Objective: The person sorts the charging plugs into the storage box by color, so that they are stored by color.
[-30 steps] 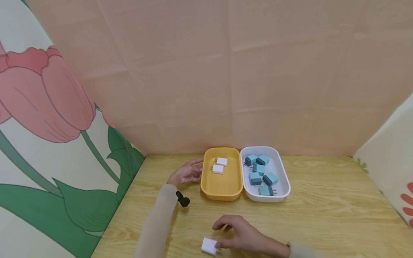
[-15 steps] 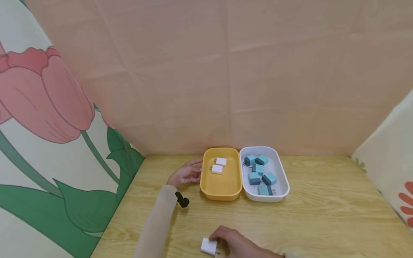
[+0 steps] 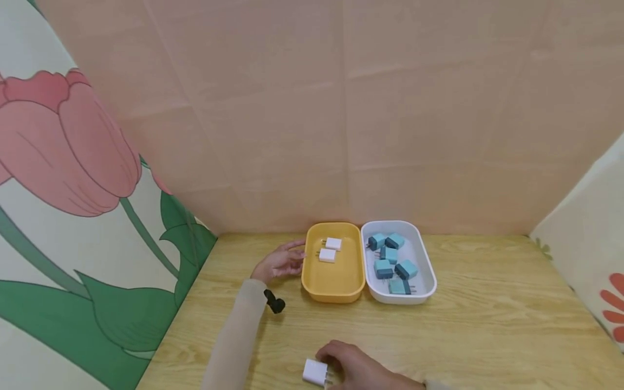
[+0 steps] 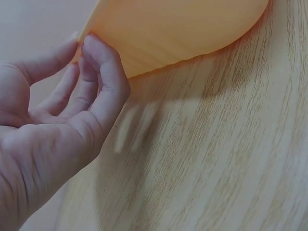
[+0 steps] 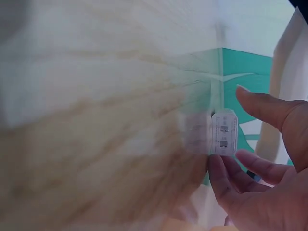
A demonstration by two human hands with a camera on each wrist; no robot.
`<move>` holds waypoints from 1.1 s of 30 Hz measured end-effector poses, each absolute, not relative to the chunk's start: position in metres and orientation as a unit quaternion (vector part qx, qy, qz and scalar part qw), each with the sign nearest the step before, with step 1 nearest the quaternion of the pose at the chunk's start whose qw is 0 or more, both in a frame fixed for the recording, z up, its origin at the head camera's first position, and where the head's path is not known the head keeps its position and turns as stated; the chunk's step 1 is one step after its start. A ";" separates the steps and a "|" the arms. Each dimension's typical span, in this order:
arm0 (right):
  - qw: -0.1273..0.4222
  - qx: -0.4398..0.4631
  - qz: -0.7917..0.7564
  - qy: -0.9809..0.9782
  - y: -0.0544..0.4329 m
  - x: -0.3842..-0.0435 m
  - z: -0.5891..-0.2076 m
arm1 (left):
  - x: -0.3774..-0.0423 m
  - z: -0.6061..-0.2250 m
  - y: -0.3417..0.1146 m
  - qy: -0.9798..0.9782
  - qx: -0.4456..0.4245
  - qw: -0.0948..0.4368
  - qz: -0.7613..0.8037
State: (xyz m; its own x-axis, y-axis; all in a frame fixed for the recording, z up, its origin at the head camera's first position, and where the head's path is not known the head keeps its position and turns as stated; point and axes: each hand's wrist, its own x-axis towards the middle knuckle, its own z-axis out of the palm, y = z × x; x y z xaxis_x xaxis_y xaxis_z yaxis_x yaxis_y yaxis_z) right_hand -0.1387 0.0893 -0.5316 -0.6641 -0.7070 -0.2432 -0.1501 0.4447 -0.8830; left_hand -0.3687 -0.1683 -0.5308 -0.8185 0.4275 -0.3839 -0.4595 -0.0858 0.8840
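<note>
My right hand (image 3: 358, 365) is at the near edge of the view, beside a white plug-in charger (image 3: 314, 372) lying on the table. In the right wrist view, two ports face the camera on the charger (image 5: 224, 132). Fingertips come to one side of it there, while the thumb stands apart from the other side. My left hand (image 3: 281, 262) rests against the left side of a yellow tray (image 3: 341, 297). Seen from the left wrist, bent fingers and the thumb meet at the rim of this tray (image 4: 178, 29). Two white chargers (image 3: 327, 255) lie inside it.
Right beside the yellow tray stands a white tray (image 3: 427, 271) holding several blue chargers (image 3: 407, 269). Both trays sit on a wooden table (image 3: 492, 309), close to a pinkish-beige back cloth (image 3: 273, 135). A flower-patterned panel (image 3: 122, 281) borders the left side.
My right hand has come down and closer round the prong end of the white charger, which lies where it was. The left hand stays at the yellow tray.
</note>
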 end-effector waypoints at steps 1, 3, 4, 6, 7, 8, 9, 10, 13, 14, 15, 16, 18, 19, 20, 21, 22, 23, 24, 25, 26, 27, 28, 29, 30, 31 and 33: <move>0.310 -0.267 -0.451 0.793 0.088 -0.139 -0.532 | -0.369 -0.531 -0.168 0.605 -0.016 0.300 0.737; 0.314 -0.260 -0.450 0.794 0.087 -0.140 -0.532 | -0.370 -0.532 -0.168 0.604 -0.022 0.300 0.738; 0.313 -0.261 -0.449 0.795 0.086 -0.140 -0.533 | -0.371 -0.533 -0.168 0.603 -0.024 0.300 0.739; 0.307 -0.266 -0.447 0.797 0.085 -0.140 -0.533 | -0.371 -0.533 -0.168 0.604 -0.025 0.300 0.738; 0.298 -0.274 -0.442 0.800 0.085 -0.139 -0.534 | -0.371 -0.533 -0.168 0.605 -0.024 0.300 0.737; 0.290 -0.281 -0.438 0.803 0.084 -0.139 -0.534 | -0.371 -0.534 -0.169 0.606 -0.024 0.299 0.736; 0.280 -0.289 -0.433 0.806 0.084 -0.139 -0.535 | -0.371 -0.534 -0.169 0.607 -0.022 0.299 0.736; 0.269 -0.299 -0.426 0.811 0.084 -0.139 -0.535 | -0.371 -0.535 -0.169 0.607 -0.022 0.298 0.736; 0.247 -0.315 -0.413 0.818 0.084 -0.138 -0.534 | -0.370 -0.535 -0.169 0.610 -0.018 0.296 0.735; 0.247 -0.314 -0.414 0.818 0.084 -0.138 -0.533 | -0.370 -0.535 -0.169 0.610 -0.018 0.296 0.735; 0.244 -0.315 -0.413 0.818 0.084 -0.138 -0.533 | -0.370 -0.535 -0.169 0.610 -0.017 0.297 0.734; 0.241 -0.317 -0.412 0.820 0.083 -0.138 -0.532 | -0.370 -0.535 -0.169 0.610 -0.018 0.297 0.734; 0.237 -0.315 -0.412 0.821 0.082 -0.137 -0.531 | -0.370 -0.535 -0.169 0.610 -0.018 0.299 0.733; 0.232 -0.316 -0.409 0.824 0.082 -0.137 -0.532 | -0.370 -0.535 -0.170 0.613 -0.015 0.300 0.731; 0.227 -0.318 -0.405 0.827 0.081 -0.137 -0.532 | -0.370 -0.535 -0.170 0.613 -0.016 0.300 0.731; 0.222 -0.319 -0.402 0.829 0.081 -0.136 -0.532 | -0.370 -0.535 -0.170 0.613 -0.017 0.301 0.731; 0.217 -0.321 -0.398 0.832 0.081 -0.136 -0.533 | -0.370 -0.535 -0.170 0.611 -0.020 0.300 0.732; 0.211 -0.323 -0.394 0.834 0.080 -0.136 -0.534 | -0.370 -0.535 -0.170 0.612 -0.021 0.299 0.732; 0.207 -0.324 -0.390 0.837 0.079 -0.136 -0.534 | -0.370 -0.535 -0.170 0.612 -0.024 0.298 0.732; 0.202 -0.326 -0.386 0.839 0.079 -0.135 -0.535 | -0.371 -0.535 -0.170 0.611 -0.026 0.297 0.733; 0.200 -0.325 -0.383 0.841 0.078 -0.135 -0.535 | -0.371 -0.535 -0.170 0.609 -0.031 0.296 0.735; 0.199 -0.324 -0.380 0.843 0.078 -0.135 -0.535 | -0.371 -0.535 -0.169 0.609 -0.032 0.295 0.735; 0.198 -0.321 -0.377 0.846 0.077 -0.135 -0.535 | -0.371 -0.535 -0.169 0.611 -0.031 0.294 0.735; 0.198 -0.318 -0.374 0.848 0.077 -0.135 -0.535 | -0.371 -0.535 -0.169 0.612 -0.031 0.294 0.734; 0.202 -0.313 -0.374 0.849 0.076 -0.135 -0.534 | -0.370 -0.535 -0.169 0.613 -0.031 0.294 0.733; 0.207 -0.308 -0.374 0.850 0.075 -0.135 -0.534 | -0.370 -0.535 -0.168 0.613 -0.031 0.294 0.732; 0.214 -0.300 -0.369 0.853 0.074 -0.135 -0.532 | -0.370 -0.535 -0.168 0.614 -0.030 0.295 0.732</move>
State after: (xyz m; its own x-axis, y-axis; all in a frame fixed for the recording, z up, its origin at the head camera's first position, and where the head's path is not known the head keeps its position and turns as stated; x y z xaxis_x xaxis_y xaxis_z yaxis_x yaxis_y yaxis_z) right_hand -0.1348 0.0739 -0.5320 -0.7290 -0.6693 -0.1432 -0.3535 0.5473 -0.7586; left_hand -0.3699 -0.1683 -0.5351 -0.8246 0.3938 -0.4063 -0.4684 -0.0722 0.8806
